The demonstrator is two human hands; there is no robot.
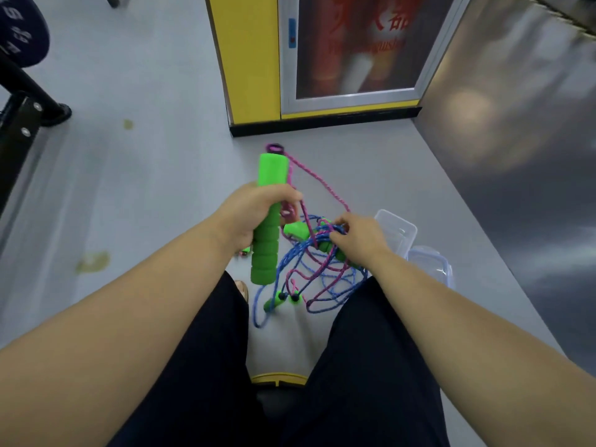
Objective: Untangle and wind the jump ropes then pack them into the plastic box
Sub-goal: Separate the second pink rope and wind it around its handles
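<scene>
Above floor | left hand grips green handle | right hand pinches tangled ropes | plastic box beside

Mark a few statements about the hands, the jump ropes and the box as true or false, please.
1. The left hand grips a green foam handle. True.
2. The right hand lies flat and idle. False: its fingers pinch into the tangle of blue and pink ropes.
3. The clear plastic box sits on the floor at the person's right. True.
4. Wound ropes are packed in the box. False: no rope is in it.
</scene>
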